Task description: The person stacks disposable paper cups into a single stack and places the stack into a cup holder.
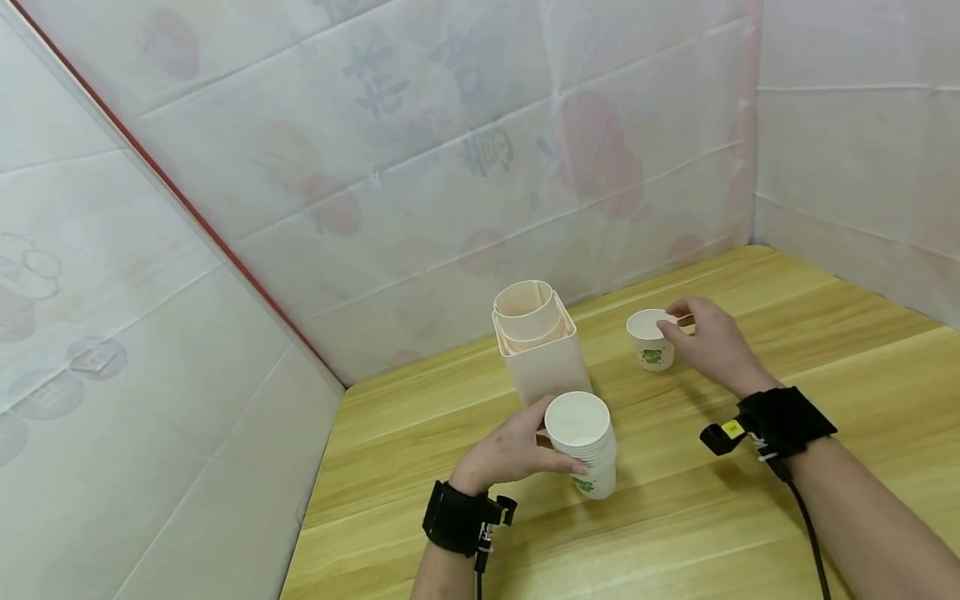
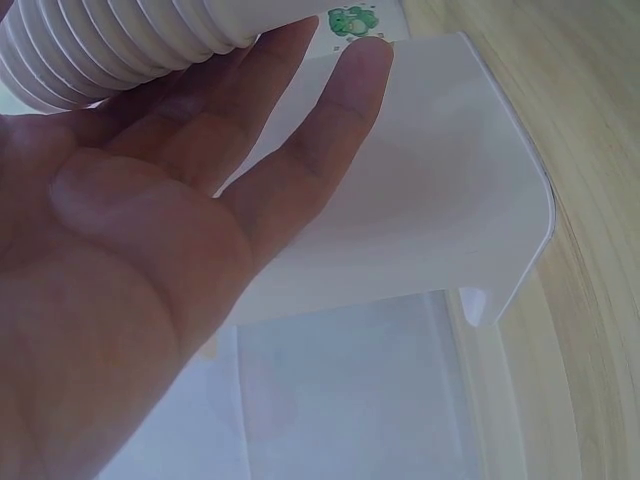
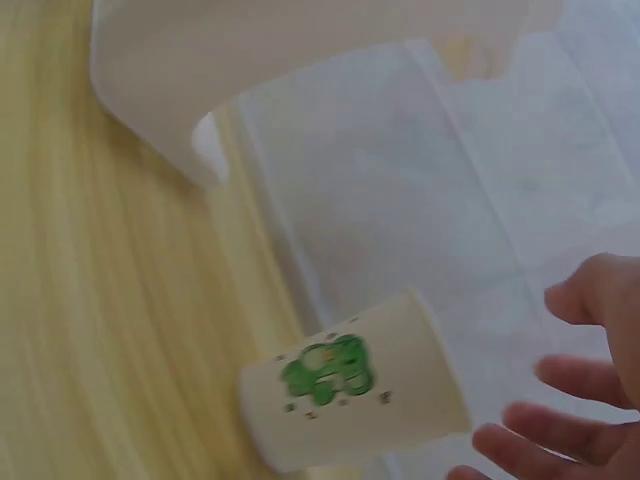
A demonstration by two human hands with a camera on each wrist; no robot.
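My left hand (image 1: pixel 510 450) grips a stack of nested white paper cups (image 1: pixel 597 467), thumb on the near side and fingers behind. The stack stands mouth up, with a green cartoon print low on the outermost cup. In the left wrist view, the ridged rims of the stack (image 2: pixel 120 50) lie against the fingers. A single paper cup (image 1: pixel 649 343) with the same green print stands upright farther back on the right. Beside its rim is my right hand (image 1: pixel 708 342); the right wrist view shows the fingers (image 3: pixel 575 435) loosely spread and apart from the cup (image 3: pixel 350 390).
Just behind the stack stands a white square holder (image 1: pixel 551 375) with a round tube (image 1: pixel 525 312) in its top. The wood-grain table (image 1: pixel 420 433) ends at printed white sheeting (image 1: pixel 450 192) at the back and sides. A cable (image 1: pixel 806 525) trails from the right wrist camera.
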